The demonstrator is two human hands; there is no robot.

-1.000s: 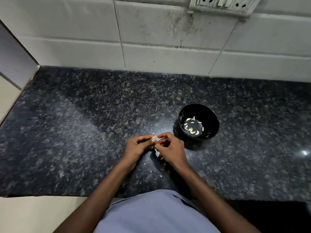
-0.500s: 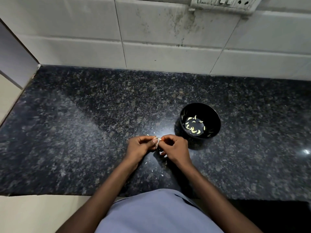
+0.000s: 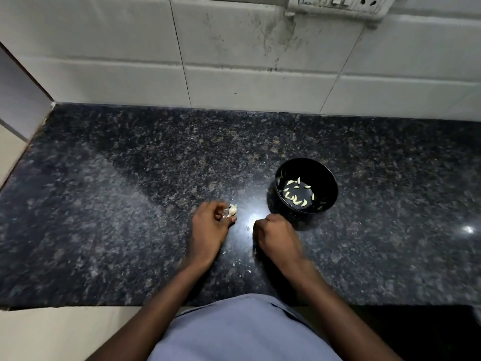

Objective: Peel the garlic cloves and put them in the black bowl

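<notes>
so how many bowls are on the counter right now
1. The black bowl stands on the granite counter, just beyond the right hand, with peeled cloves inside.

A pale, partly skinned garlic clove point(image 3: 232, 210) is pinched at fingertips. Several peeled cloves point(image 3: 296, 196) are scattered inside the upright black bowl point(image 3: 328, 178) nearby.

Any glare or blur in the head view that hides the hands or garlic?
Head view: a bright glare spot on the speckled dark granite counter sits between the hands; the right hand is motion-blurred; the left hand and its papery garlic piece stay readable.
</notes>
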